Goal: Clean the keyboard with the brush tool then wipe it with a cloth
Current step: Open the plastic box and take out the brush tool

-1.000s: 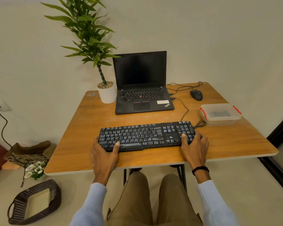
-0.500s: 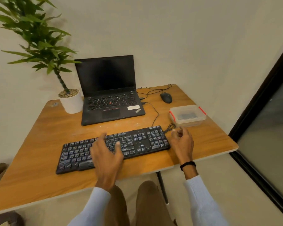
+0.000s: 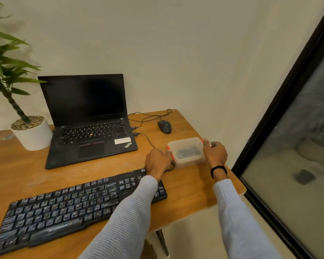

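Keyboard [image 3: 64, 208] aside; left hand [image 3: 157, 160], right hand [image 3: 214, 153] clasp container [image 3: 187, 146]

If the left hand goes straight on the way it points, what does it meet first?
The plastic box: the left hand points at its left end and already seems to grip it there, though the exact contact is hard to see.

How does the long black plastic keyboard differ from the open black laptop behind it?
The long black plastic keyboard lies flat near the front edge; the open black laptop sits farther back, its dark screen raised. The keyboard's keys look smeared and pale; the laptop's look cleaner. A pale grey sleeve crosses the keyboard, not the laptop. Both rest on the wooden table.
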